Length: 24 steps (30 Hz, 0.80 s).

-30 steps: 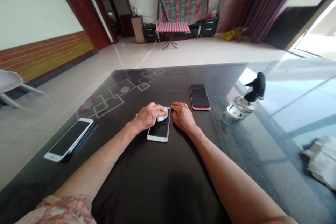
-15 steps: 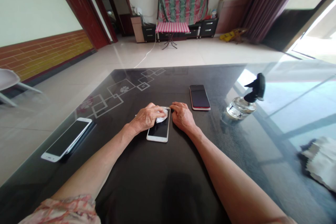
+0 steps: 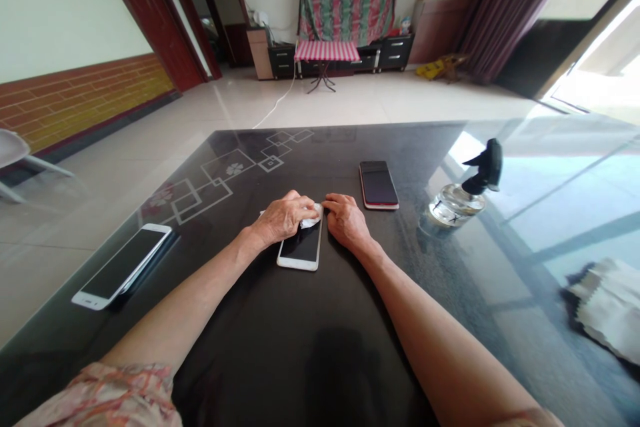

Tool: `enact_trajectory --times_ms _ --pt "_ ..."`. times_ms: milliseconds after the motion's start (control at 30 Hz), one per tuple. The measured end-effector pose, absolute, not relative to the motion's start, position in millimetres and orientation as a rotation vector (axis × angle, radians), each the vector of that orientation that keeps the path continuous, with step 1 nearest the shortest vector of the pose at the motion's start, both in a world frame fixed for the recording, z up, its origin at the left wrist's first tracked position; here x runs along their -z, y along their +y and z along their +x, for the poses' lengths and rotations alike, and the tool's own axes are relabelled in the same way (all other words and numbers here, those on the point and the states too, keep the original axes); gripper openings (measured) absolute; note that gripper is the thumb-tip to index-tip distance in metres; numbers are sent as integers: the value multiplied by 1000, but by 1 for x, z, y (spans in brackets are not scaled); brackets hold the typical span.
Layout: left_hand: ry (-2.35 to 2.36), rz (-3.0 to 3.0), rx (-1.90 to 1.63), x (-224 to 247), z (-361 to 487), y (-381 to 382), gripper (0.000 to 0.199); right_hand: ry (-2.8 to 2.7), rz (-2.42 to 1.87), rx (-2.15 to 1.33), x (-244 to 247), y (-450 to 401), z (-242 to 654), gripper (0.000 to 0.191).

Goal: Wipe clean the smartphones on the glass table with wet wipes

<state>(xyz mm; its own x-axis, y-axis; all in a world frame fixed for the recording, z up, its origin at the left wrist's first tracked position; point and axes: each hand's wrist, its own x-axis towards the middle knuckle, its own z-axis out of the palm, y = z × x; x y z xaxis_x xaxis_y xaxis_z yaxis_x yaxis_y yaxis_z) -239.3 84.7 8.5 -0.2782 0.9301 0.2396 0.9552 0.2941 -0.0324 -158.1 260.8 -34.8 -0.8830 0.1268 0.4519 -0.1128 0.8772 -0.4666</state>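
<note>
A white phone with a dark screen (image 3: pixel 301 250) lies face up on the black table, between my hands. My left hand (image 3: pixel 286 217) is closed on a small white cloth (image 3: pixel 311 219), pressed on the upper part of that screen. Beside the phone's top right corner rests my right hand (image 3: pixel 347 219), its curled fingertips at the phone's edge; whether they grip the edge is too small to tell. To the right lies a dark phone with a red edge (image 3: pixel 379 184). Another white phone (image 3: pixel 124 267) lies at the left, on top of something mostly hidden.
A clear spray bottle with a black nozzle (image 3: pixel 457 203) stands right of the dark phone. A light cloth with a zigzag edge (image 3: pixel 610 310) lies at the far right of the glossy black table (image 3: pixel 260 360). A white chair (image 3: pixel 13 147) stands at the left.
My left hand and the small cloth have moved slightly up the phone's screen. My right hand stays at the phone's edge. The whole view has shifted a little.
</note>
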Motion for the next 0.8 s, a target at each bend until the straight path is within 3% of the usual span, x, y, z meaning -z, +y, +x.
enact_trajectory --times_ms 467,800 --pt "-2302 -1859 282 -10 -209 53 37 -2593 -36 -680 33 260 -158 41" --pt "-2349 -1730 157 -8 -236 89 39 -2587 -6 -657 36 262 -161 42"
